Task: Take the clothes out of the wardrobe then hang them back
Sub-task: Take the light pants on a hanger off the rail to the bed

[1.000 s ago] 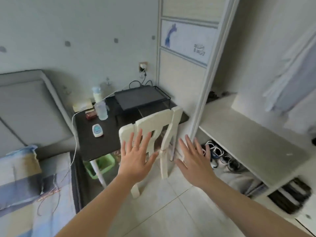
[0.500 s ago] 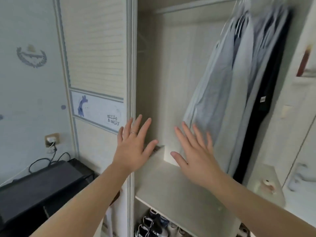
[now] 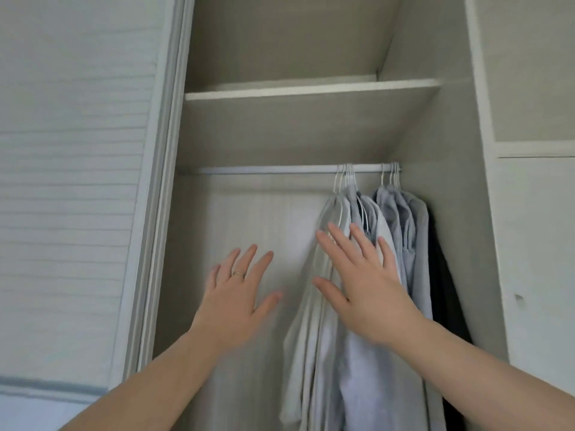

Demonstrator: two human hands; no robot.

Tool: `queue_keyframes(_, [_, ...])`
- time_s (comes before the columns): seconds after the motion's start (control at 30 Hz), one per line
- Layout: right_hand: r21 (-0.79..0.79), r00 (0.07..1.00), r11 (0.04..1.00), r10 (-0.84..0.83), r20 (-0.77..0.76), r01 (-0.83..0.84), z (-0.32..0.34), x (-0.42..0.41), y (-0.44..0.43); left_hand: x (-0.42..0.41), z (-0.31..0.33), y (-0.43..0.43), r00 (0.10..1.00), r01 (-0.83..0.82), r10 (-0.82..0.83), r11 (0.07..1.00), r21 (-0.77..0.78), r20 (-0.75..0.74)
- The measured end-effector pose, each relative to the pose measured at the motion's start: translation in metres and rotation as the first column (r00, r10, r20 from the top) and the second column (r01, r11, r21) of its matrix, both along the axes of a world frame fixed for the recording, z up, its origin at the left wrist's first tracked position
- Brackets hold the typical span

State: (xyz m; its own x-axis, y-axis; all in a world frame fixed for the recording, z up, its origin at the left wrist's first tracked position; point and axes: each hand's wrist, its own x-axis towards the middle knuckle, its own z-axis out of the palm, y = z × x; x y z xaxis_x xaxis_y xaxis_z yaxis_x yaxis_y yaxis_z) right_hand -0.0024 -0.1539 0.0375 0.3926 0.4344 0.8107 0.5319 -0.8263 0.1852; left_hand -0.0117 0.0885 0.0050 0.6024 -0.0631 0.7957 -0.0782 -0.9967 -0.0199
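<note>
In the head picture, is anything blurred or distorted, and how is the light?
Head view: the left hand and right hand show slight motion blur; the wide lens slants the wardrobe walls; light is soft, without glare; the dark garment sits in shadow.

- The view has been swung up from the floor, chair and counter seen a second ago into the open wardrobe point(image 3: 249, 219).
- The lower shelf and the shoes beneath it, visible half a second ago, have been lost from view.
- The rail point(image 3: 264, 170), the hangers point(image 3: 345, 177) and the upper shelf point(image 3: 311, 90) have been brought into view.
- The right hand point(image 3: 367, 290) has been raised and moved rightward, so that it is now seen in front of the hanging clothes point(image 3: 311, 353); whether they are touched cannot be told.
- The left hand point(image 3: 236, 300) has been carried from the door frame to in front of the wardrobe's bare back wall.
</note>
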Motion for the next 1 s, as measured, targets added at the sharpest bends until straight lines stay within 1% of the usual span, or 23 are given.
queue_keyframes(0.07, [0.01,0.999,0.999,-0.053,-0.006,0.053,0.026,0.013,0.007,0.021,0.019,0.007,0.999,0.042,-0.042,0.999,-0.006,-0.012])
queue_keyframes(0.2, [-0.013,0.986,0.987,-0.163,-0.031,0.163,0.069,0.046,0.018,0.065,0.046,0.016,0.993,0.098,-0.103,0.992,-0.075,-0.061])
queue_keyframes(0.37, [-0.092,0.922,0.925,-0.376,-0.09,0.368,0.112,0.094,0.026,0.119,0.067,0.013,0.967,0.2,-0.226,0.958,-0.204,-0.115])
queue_keyframes(0.47, [-0.105,0.881,0.886,-0.462,-0.104,0.452,0.133,0.127,0.031,0.146,0.073,0.003,0.946,0.236,-0.286,0.931,-0.279,-0.152])
queue_keyframes(0.57, [-0.102,0.85,0.861,-0.509,-0.135,0.499,0.147,0.154,0.036,0.171,0.077,-0.007,0.923,0.278,-0.347,0.9,-0.335,-0.167])
queue_keyframes(0.6, [-0.112,0.842,0.852,-0.523,-0.131,0.511,0.151,0.16,0.039,0.178,0.079,-0.011,0.915,0.294,-0.366,0.894,-0.339,-0.171])
queue_keyframes(0.67, [-0.145,0.836,0.832,-0.546,-0.053,0.535,0.158,0.169,0.044,0.192,0.084,-0.017,0.9,0.32,-0.392,0.891,-0.323,-0.189])
queue_keyframes(0.73, [-0.125,0.84,0.831,-0.54,0.051,0.542,0.166,0.176,0.05,0.207,0.091,-0.02,0.886,0.342,-0.418,0.882,-0.323,-0.201])
queue_keyframes(0.77, [-0.099,0.85,0.844,-0.522,0.065,0.526,0.171,0.179,0.053,0.213,0.095,-0.022,0.875,0.359,-0.44,0.869,-0.341,-0.201])
queue_keyframes(0.8, [-0.07,0.868,0.865,-0.495,0.042,0.497,0.176,0.183,0.056,0.22,0.098,-0.023,0.861,0.38,-0.47,0.849,-0.368,-0.195])
queue_keyframes(0.87, [-0.011,0.901,0.904,-0.428,-0.07,0.428,0.187,0.19,0.064,0.233,0.102,-0.025,0.825,0.428,-0.537,0.798,-0.424,-0.178])
queue_keyframes(0.93, [0.043,0.893,0.914,-0.382,-0.239,0.403,0.198,0.197,0.07,0.248,0.104,-0.026,0.785,0.457,-0.592,0.751,-0.477,-0.181])
queue_keyframes(0.97, [0.092,0.88,0.919,-0.335,-0.336,0.384,0.204,0.202,0.073,0.254,0.105,-0.026,0.767,0.463,-0.614,0.731,-0.501,-0.188])
queue_keyframes(1.0, [0.177,0.869,0.922,-0.242,-0.432,0.345,0.21,0.206,0.074,0.261,0.105,-0.026,0.749,0.463,-0.632,0.714,-0.526,-0.199])
